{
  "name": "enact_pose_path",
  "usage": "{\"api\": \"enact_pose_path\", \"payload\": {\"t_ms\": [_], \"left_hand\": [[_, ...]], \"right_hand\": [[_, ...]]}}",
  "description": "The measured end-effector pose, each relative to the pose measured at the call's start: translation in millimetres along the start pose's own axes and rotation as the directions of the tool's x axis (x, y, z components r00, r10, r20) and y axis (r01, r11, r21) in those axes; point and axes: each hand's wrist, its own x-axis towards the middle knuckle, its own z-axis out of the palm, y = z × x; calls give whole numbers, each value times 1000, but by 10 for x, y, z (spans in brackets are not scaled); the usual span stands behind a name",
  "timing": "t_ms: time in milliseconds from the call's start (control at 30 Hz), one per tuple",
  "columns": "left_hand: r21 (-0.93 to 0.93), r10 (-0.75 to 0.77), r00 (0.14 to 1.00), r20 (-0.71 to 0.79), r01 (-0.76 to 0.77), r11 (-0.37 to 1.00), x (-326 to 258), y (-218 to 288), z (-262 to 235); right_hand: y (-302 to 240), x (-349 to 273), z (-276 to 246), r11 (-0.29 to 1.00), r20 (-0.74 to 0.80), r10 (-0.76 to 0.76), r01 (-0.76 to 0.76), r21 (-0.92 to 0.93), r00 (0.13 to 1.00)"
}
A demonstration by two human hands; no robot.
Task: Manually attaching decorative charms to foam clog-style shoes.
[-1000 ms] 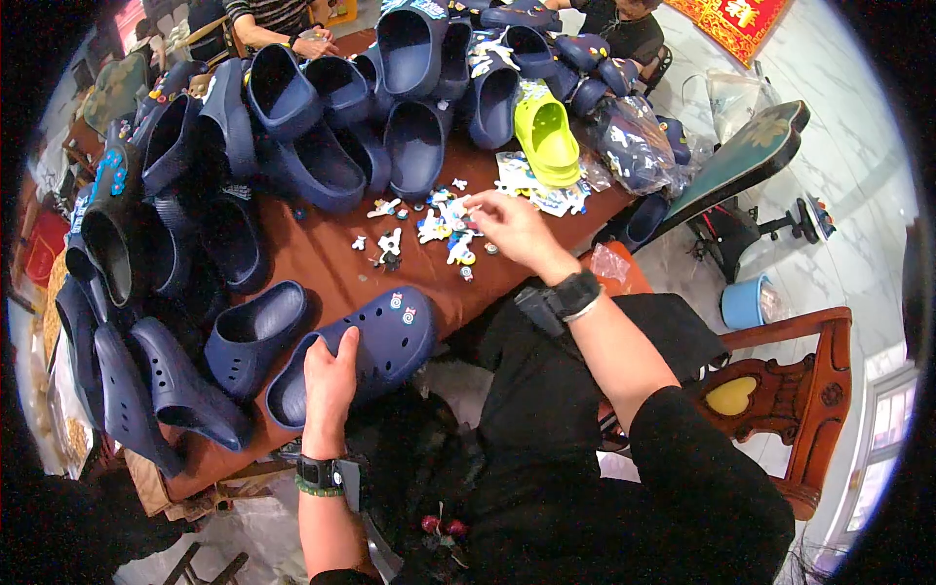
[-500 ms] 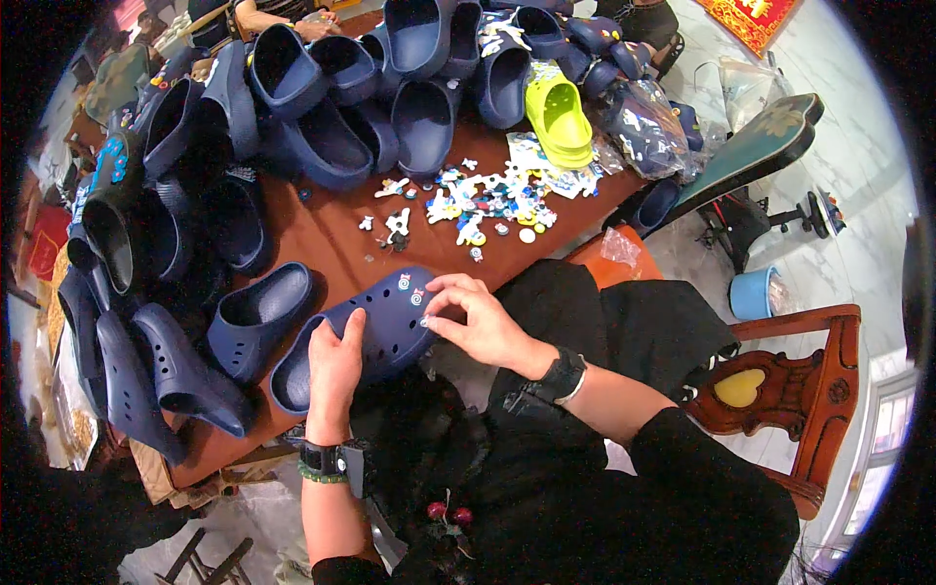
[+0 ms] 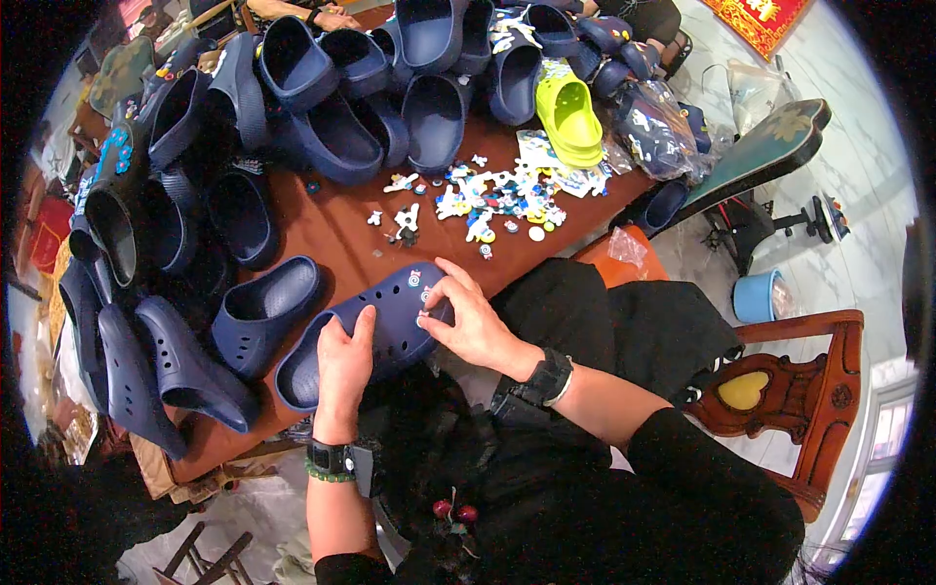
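Note:
My left hand (image 3: 345,366) is closed round the side of a navy foam clog (image 3: 393,317), thumb on top. The clog lies tilted at the table's near edge, its holed toe turned toward my right hand. My right hand (image 3: 473,317) pinches a small pale shoe charm (image 3: 422,318) against the toe; the fingertips partly hide it. Another round, candy-like charm (image 3: 414,277) sits in the toe near its far edge. Left of my left hand rests a plain navy clog (image 3: 265,317). A loose pile of small white, blue and yellow charms (image 3: 497,203) lies beyond the toe.
Stacked navy clogs (image 3: 434,122) line the table's far side and left. A lime-green clog (image 3: 568,115) stands beside the pile, near plastic-bagged clogs (image 3: 653,127). Another person's hand (image 3: 334,19) shows at the far edge. To the right are a wooden chair (image 3: 814,390) and blue bin (image 3: 754,296).
The view has shifted slightly. My right thumb and fingers stay at the clog's toe and now cover more of it. My left hand keeps its hold.

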Motion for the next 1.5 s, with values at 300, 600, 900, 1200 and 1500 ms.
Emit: {"api": "enact_pose_path", "payload": {"t_ms": [300, 600, 900, 1200, 1500], "left_hand": [[-26, -25, 1000, 11, 26, 999, -77, 100, 5], [-44, 12, 1000, -11, -13, 999, 29, -20, 74], [-117, -51, 999, -10, 50, 992, 1, -40, 8], [-146, -55, 998, -17, 52, 988, 68, -117, 37], [-201, -45, 998, 32, 50, 978, 35, -10, 44]], "right_hand": [[13, -30, 10, 994, -53, -46, 51, 96, 998], [66, -16, 27, 992, -134, -105, 113, 49, 985], [232, 165, -344, 981, -91, -140, 150, 123, 986], [753, 493, -856, 953, -112, 190, -210, -217, 975], [633, 418, -736, 976, -101, 215, -217, -14, 971]]}}
